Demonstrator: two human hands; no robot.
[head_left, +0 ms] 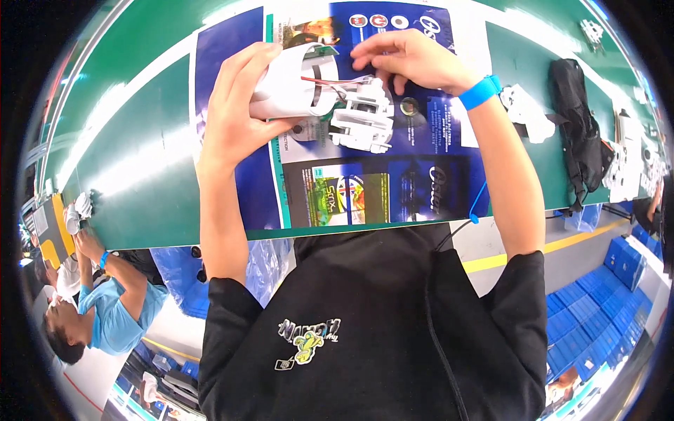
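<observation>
My left hand (235,105) is wrapped around a white cylindrical plastic housing (284,88), its open end facing right. A green circuit board edge (326,52) shows at the housing's upper rim. Thin red and dark wires (324,82) run from inside it to a white plastic mechanism (363,119) with several small parts, just right of the housing. Above that mechanism is my right hand (414,59), its bent fingers apart and nothing visible between them. A blue wrist strap (480,92) circles my right wrist.
Printed blue packaging sheets (435,186) lie under the work on the green table (151,165). To the right are white parts (526,116) and a black bag (579,126). A co-worker in a blue shirt (119,309) works at the left. Blue boxes (597,309) stand on the floor.
</observation>
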